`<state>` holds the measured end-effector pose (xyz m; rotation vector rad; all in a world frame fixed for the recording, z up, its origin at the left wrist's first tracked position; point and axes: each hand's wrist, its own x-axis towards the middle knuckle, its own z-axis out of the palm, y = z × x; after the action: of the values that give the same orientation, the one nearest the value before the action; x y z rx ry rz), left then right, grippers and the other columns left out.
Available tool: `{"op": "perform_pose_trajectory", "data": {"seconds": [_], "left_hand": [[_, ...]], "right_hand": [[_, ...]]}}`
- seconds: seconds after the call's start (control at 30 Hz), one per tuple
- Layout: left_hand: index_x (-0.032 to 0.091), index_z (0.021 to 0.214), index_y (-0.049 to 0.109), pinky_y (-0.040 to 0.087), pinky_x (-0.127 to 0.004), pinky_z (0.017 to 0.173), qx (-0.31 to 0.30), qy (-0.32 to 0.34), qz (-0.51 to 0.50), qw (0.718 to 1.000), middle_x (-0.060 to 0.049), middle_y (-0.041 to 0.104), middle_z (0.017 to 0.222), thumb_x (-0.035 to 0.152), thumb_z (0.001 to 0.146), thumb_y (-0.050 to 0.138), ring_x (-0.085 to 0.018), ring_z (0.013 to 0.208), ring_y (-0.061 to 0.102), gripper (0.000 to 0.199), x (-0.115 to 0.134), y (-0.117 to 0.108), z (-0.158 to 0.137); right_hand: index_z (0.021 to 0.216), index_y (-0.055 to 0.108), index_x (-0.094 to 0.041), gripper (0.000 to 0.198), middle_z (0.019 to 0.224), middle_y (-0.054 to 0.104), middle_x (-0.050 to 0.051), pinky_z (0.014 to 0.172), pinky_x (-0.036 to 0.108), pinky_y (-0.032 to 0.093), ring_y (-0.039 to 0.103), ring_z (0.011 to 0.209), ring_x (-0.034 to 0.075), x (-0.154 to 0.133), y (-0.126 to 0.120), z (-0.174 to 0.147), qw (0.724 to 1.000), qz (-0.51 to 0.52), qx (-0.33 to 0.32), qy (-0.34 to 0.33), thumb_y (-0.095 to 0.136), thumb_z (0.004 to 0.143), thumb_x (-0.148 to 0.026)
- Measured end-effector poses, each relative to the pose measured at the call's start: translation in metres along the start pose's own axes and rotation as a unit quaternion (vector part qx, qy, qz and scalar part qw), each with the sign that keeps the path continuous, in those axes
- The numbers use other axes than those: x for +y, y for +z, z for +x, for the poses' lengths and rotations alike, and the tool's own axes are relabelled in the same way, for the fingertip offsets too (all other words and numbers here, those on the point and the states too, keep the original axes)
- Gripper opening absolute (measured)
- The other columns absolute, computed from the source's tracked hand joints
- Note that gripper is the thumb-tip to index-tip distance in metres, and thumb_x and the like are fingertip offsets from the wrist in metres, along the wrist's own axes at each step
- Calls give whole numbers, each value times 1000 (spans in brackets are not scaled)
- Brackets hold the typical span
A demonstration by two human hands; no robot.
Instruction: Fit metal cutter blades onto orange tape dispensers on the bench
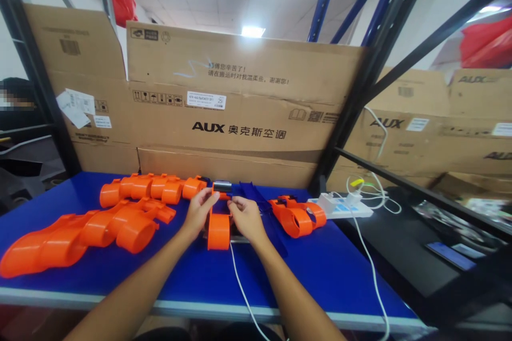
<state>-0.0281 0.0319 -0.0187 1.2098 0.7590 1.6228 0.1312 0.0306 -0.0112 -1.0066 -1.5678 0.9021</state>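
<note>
Over the middle of the blue table, an orange plastic ring-shaped part (pixel 219 232) sits between my two hands. My left hand (pixel 200 212) is closed on its upper left side, thumb and fingers pinched near the top. At the upper right, my right hand (pixel 247 217) has its fingertips pinched against the same part. A small black piece with a pale top (pixel 222 186) shows just past my fingertips; whether it is fixed to the orange part I cannot tell. Beneath the ring lies a flat object, mostly hidden, and a white cable (pixel 239 272) runs from there toward the table's front edge.
Several similar orange parts (pixel 136 228) lie in two rows at left. More orange parts (pixel 296 218) with black pieces rest at right, beside a white power strip (pixel 348 206). Dark blue strips (pixel 276 229) lie near my right hand. A cardboard sheet (pixel 240 101) stands behind the table (pixel 320 272).
</note>
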Motion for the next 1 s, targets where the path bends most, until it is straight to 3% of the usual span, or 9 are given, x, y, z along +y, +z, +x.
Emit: {"op": "perform_pose_trajectory", "data": {"seconds": [0.13,0.3,0.57,0.87,1.0], "left_hand": [[17,93,75,47,-31,85,12,-16,-3,1000,-7,74,94,49,75,80,-22,90,65,37,-3,-1,-1],[16,89,76,46,-29,81,20,-25,4,999,-5,72,86,50,73,81,-20,85,63,37,-1,-2,-3],[17,87,76,47,-31,84,27,-17,4,999,-5,72,83,48,72,83,-20,83,64,36,-1,-2,-3],[16,86,74,48,-31,83,27,-5,8,1000,-5,71,83,48,74,81,-20,82,63,34,2,0,-5],[16,86,74,48,-30,79,30,-3,10,1000,-5,71,83,48,73,81,-19,80,64,35,4,1,-5]], "right_hand": [[71,63,-17,30,64,59,-1,54,21,39,54,62,14,6,4,-2,994,-90,12,-65,53,86,-41],[66,62,-17,30,59,55,-2,53,21,36,51,59,13,4,5,-4,986,-145,26,-80,50,86,-37],[71,68,-16,32,60,52,-3,53,21,32,46,57,12,-2,6,-9,982,-164,28,-83,47,88,-34],[57,52,-19,33,52,42,-4,51,23,28,39,52,12,-10,10,-12,981,-168,55,-75,48,85,-36],[57,53,-19,32,51,44,-4,52,23,29,40,52,12,-12,11,-12,983,-161,59,-71,48,84,-36]]}}
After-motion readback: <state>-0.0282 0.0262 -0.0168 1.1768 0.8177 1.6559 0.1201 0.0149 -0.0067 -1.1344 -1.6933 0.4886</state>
